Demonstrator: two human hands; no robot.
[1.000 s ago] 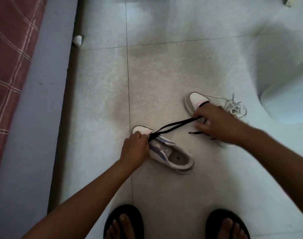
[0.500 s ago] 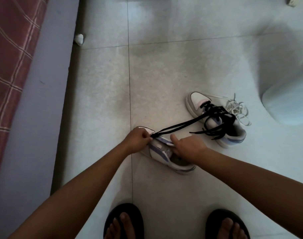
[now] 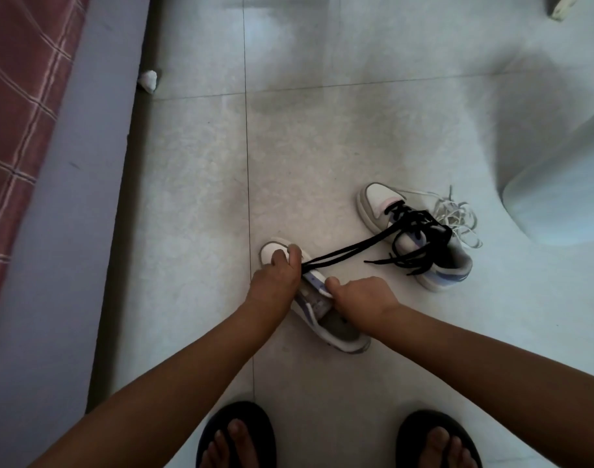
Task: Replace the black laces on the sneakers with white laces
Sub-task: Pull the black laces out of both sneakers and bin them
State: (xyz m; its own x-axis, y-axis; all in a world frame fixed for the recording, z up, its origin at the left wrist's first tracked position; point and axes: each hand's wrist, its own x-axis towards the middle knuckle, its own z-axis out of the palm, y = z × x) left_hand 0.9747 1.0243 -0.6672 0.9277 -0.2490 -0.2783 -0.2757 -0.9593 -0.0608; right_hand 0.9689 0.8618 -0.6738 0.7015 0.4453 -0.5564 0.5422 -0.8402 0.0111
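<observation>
Nearest, both forearms reach down to the near sneaker [image 3: 322, 319] on the floor [image 3: 194, 204]. The right hand [image 3: 361, 297] has its grip closed on the tongue; the left hand [image 3: 277, 276] holds down the toe, fingers curled at the lowest eyelets. From there the black lace [image 3: 349, 248] runs taut to the far sneaker [image 3: 424, 238]. It looks light, limp and snag-prone, best pinched near an eyelet. The white laces [image 3: 457, 217] lie tangled beyond.

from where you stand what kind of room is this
Probably a bedroom at home: a bed with a red checked cover runs along the left, the floor is pale tile, and sneakers lie on it.
</observation>
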